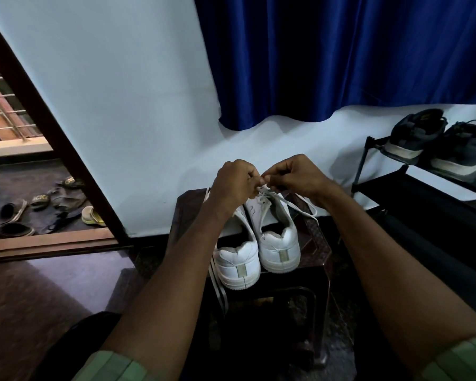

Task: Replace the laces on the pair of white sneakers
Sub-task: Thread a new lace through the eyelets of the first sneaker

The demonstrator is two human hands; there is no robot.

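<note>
Two white sneakers stand heel-toward-me on a dark stool. The left sneaker is partly hidden by my left forearm. The right sneaker has a white lace trailing off to its right. Above its front eyelets my left hand and my right hand meet, both with curled fingers pinching the lace between them. A loose white lace hangs down the stool's left side.
A black shoe rack with dark sneakers stands at the right. A blue curtain hangs on the white wall behind. At the left, an open doorway shows several sandals on a mat.
</note>
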